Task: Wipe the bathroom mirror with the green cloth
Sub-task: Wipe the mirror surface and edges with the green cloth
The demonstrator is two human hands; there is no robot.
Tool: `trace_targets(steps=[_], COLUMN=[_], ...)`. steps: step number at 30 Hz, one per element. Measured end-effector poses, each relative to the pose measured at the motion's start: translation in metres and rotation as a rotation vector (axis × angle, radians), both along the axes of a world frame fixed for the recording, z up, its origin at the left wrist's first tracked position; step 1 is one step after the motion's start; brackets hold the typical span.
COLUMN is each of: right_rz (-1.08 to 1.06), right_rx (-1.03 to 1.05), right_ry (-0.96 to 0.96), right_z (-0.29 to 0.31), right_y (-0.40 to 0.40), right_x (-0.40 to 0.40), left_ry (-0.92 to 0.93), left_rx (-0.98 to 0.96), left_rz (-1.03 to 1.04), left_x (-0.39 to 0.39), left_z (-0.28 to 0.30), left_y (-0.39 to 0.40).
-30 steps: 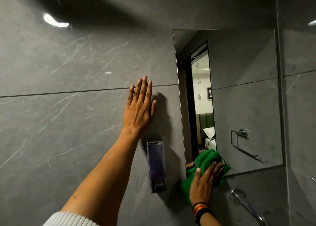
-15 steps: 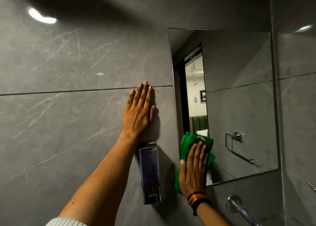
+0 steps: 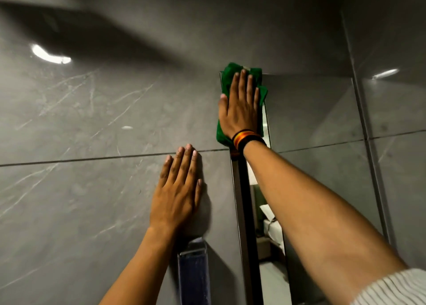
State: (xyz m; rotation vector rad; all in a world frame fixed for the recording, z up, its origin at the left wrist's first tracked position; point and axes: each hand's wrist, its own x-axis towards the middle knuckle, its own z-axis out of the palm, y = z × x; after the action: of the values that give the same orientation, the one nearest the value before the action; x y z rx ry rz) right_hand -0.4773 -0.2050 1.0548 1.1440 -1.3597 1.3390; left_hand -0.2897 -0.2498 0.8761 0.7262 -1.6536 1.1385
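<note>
The bathroom mirror [image 3: 318, 120] hangs on a grey tiled wall, right of centre. The green cloth [image 3: 259, 78] is pressed flat against the mirror's top left corner, spilling slightly over the top and left edges. My right hand [image 3: 241, 106] lies spread over the cloth with the fingers pointing up; a striped band circles the wrist. My left hand [image 3: 177, 189] rests flat on the wall tile just left of the mirror, fingers together, holding nothing.
A wall-mounted soap dispenser [image 3: 193, 272] sits below my left hand, close to the mirror's left edge. The tiled side wall [image 3: 396, 143] meets the mirror's right edge at a corner. The mirror reflects a doorway and a room beyond.
My right hand has slid the green cloth up along the mirror's left edge, from the bottom left corner to the top left corner. My left hand has stayed on the wall.
</note>
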Motion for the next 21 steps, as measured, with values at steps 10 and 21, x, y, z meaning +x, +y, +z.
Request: trace_targets(steps=[10, 21], right_rz=[0.106, 0.042], right_rx=[-0.057, -0.021], right_ry=[0.291, -0.007], right_z=[0.021, 0.054], right_y=[0.004, 0.028], right_x=[-0.026, -0.166], left_ry=[-0.014, -0.008], left_rx=[-0.018, -0.052], left_rz=[0.015, -0.055], left_x=[0.001, -0.004], left_z=[0.000, 0.001], left_y=[-0.001, -0.001])
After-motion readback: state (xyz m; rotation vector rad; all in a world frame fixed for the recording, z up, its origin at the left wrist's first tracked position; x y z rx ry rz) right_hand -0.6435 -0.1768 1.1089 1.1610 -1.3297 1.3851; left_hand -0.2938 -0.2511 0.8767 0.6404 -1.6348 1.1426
